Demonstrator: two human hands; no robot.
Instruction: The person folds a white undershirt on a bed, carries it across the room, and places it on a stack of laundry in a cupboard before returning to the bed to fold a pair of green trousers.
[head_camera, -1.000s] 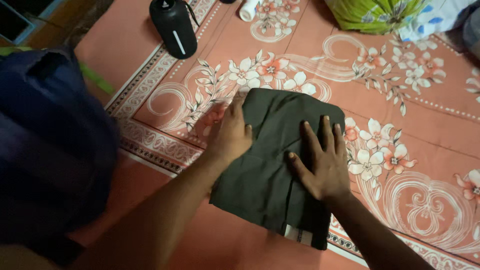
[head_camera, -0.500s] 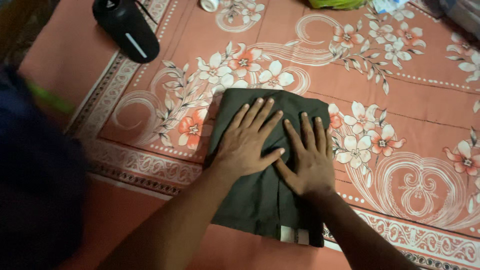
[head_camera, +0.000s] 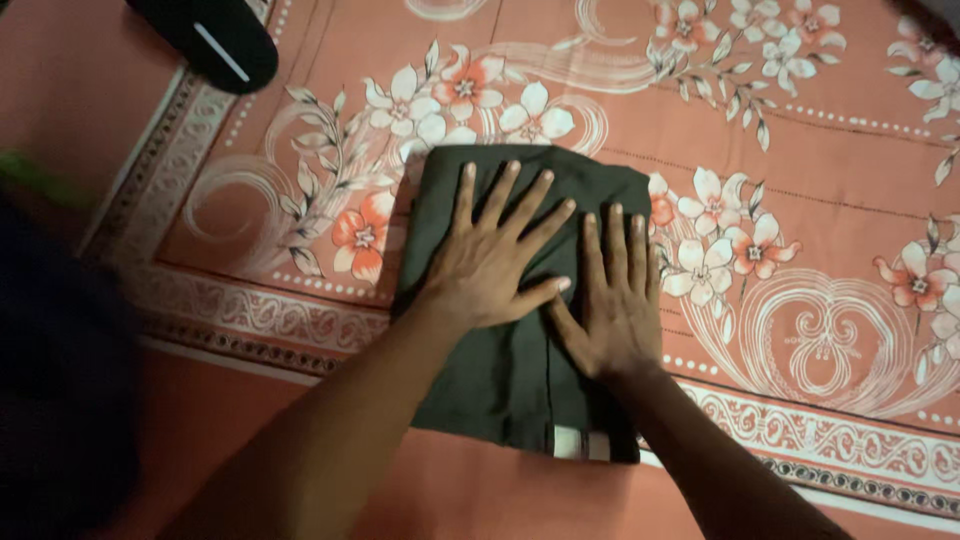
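Head view: dark green-black folded garment (head_camera: 500, 370), roughly rectangular, lying flat just left of the frame's centre, its long side running from upper middle down toward the lower edge. Small pale label patch (head_camera: 582, 443) at the lower right corner of the fold; a lengthwise seam or fold edge down the middle.

Left hand (head_camera: 490, 265) pressed palm-down on the upper half of the garment, fingers (head_camera: 505, 195) spread wide and flat, pointing toward the top of the frame, gripping nothing. Right hand (head_camera: 612, 310) flat just beside it to the right, fingers (head_camera: 612, 240) straight and close together, likewise only pressing on the cloth, thumb almost meeting the left thumb. Both forearms entering from the lower edge, the left one crossing diagonally from lower left.

Underneath, a salmon-pink bedsheet (head_camera: 820, 160) printed with white and orange flowers, scrolls and a patterned border band. Black cylindrical bottle (head_camera: 215, 40) lying at upper left. Dark blurred shape (head_camera: 55, 380) filling the left edge.
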